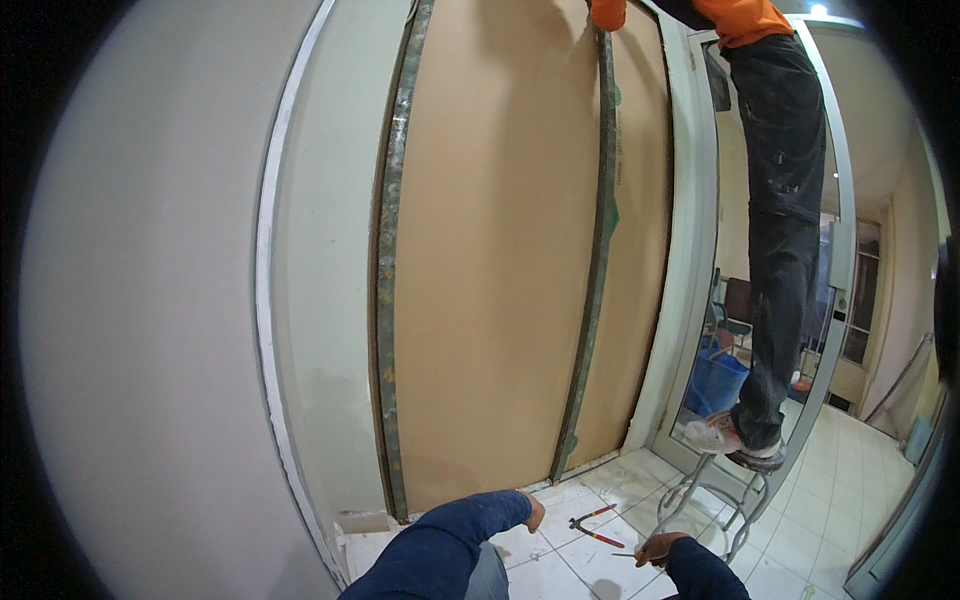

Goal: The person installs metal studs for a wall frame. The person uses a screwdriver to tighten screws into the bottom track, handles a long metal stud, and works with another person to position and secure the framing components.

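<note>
My right hand (655, 549) is closed round a screwdriver (627, 555), its thin shaft pointing left and a bit of yellow handle showing. On the floor tiles just beyond it lie end-cutting pincers (598, 526) with red and yellow handles spread apart. My left hand (535, 512) hangs past the end of a dark blue sleeve, near my knee and close to the foot of the brown wall board (490, 300). Its fingers are mostly hidden, so whether it is open or closed does not show.
Two metal studs (388, 270) (597, 270) run up the board. At right a co-worker in dark trousers (785, 200) and orange top stands on a metal-legged stool (710, 490), one orange-gloved hand (608, 14) at the right stud's top. Behind is a glass door frame (840, 180) and blue bucket (716, 382).
</note>
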`<state>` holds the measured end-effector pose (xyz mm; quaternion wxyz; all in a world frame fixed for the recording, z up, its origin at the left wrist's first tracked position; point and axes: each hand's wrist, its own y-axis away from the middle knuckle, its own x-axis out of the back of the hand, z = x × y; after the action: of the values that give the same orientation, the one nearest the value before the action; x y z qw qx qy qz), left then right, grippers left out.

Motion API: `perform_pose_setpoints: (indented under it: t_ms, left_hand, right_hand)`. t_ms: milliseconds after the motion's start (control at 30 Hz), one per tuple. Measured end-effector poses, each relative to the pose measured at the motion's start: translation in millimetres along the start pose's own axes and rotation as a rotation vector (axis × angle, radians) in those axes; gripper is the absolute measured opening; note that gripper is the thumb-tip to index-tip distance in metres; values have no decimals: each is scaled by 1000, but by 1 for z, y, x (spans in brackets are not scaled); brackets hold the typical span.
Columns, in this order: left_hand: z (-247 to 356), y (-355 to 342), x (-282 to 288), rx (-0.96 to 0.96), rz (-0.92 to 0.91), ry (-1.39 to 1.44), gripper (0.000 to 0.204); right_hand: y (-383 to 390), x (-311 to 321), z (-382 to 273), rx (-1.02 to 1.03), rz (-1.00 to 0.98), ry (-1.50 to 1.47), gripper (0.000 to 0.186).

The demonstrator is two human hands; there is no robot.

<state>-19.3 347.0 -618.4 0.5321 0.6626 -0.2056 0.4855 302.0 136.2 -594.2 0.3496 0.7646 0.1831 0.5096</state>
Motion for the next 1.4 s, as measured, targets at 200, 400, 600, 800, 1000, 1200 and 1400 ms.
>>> perform_pose_setpoints:
  t_ms: [200,400,600,800,1000,1200,1400]
  left_hand:
    - [-22,-27,-14,-57,20,36,28]
    - [-18,-9,-8,-111,32,78,25]
    - [-7,-3,-3,-28,46,25,29]
    - [-7,-12,-6,-6,7,-4,30]
    - [-13,-10,-7,-57,5,-1,30]
    - [-20,-20,-18,-78,33,22,31]
    - [-16,-10,-10,-98,-2,51,32]
  right_hand:
    - [6,4,-7,7,-4,147,50]
    - [6,4,-6,-6,-10,70,48]
    - [-2,3,-1,-3,-34,-82,48]
    - [33,-1,-21,15,28,-46,37]
    - [25,-2,-13,56,54,-101,30]
    - [21,1,-15,69,41,-67,30]
    - [22,2,-14,106,42,14,29]
